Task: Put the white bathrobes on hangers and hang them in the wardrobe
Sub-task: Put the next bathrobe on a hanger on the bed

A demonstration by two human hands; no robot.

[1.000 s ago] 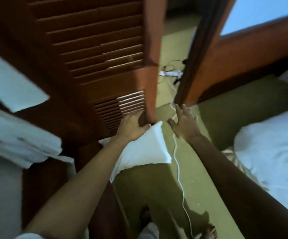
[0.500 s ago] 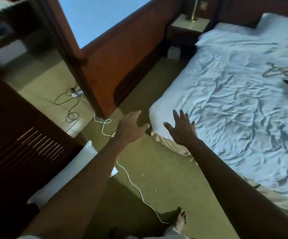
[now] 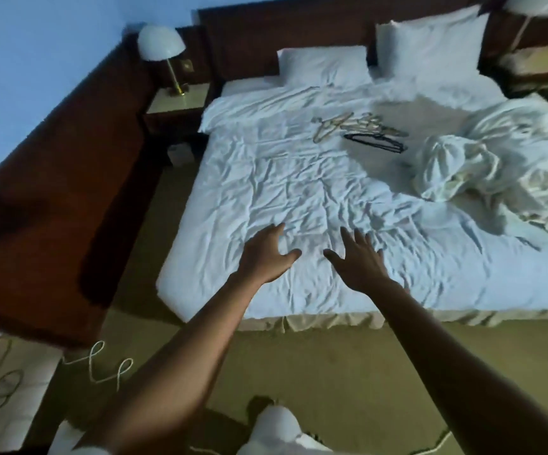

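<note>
the person is facing the bed [image 3: 266,198] with both arms stretched out in front, so the step in hand looks like the fetching one: going for a bathrobe and a hanger, nothing being picked up yet. the left hand [image 3: 267,254] is hovering over the near edge of the sheet, fingers loosely spread and slightly bent, thumb out to the side, holding nothing. the right hand [image 3: 359,261] is reaching just beside it, fingers straight and fanned apart, palm down, also empty. whether either palm is actually touching the sheet is hard to tell from this angle.

the crumpled white bathrobes [image 3: 469,172] are lying in a heap on the far right part of the bed, well apart from both hands; it is probably more than one garment, though the folds are too tangled to count. the wooden hangers [image 3: 341,126] are lying in a loose pile near the pillows [image 3: 325,65], with a black hanger [image 3: 377,142] just beside them, between the pile and the heap.

the next move is calling for a step in and a longer reach to the right, since both things are lying beyond where the hands are now. the robes are soft and will be needing shaking out before a hanger slides into the shoulders. the wardrobe is not in view here.
</note>
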